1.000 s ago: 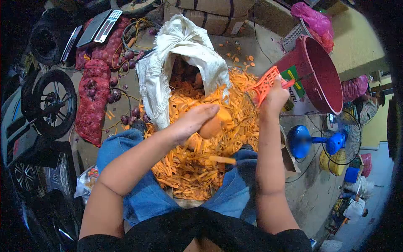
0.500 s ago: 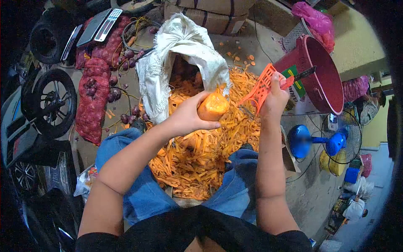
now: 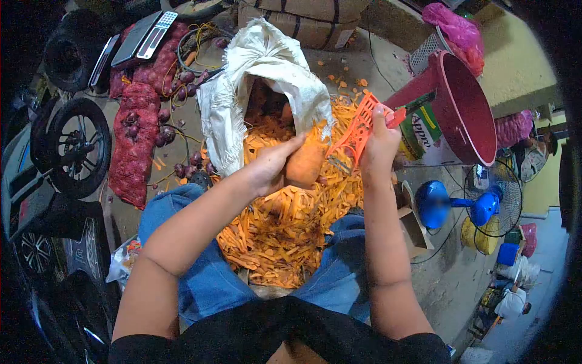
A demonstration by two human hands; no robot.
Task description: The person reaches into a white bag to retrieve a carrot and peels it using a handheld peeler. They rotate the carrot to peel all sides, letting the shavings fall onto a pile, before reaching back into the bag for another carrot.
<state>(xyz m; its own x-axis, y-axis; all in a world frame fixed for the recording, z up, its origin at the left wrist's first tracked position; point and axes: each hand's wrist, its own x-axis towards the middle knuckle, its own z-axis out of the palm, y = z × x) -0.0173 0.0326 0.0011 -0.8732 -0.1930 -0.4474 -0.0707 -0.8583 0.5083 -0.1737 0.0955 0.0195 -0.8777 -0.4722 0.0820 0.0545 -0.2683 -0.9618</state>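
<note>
My left hand is closed round a large orange carrot, held above a heap of orange peelings between my knees. In my right hand is an orange plastic peeler with a slotted body, its lower end close to the carrot's right side but apart from it. Behind the heap, a white woven sack lies with its mouth open toward me, with more carrots in its dark inside.
A tall red bucket stands at the upper right, near a blue fan. Red net bags of onions, a scale and a motorcycle wheel are on the left. A person is far off at the lower right.
The carrot has turned more upright and moved slightly down as my left hand shifted left. My right hand has brought the peeler left and down, closer to the carrot.
</note>
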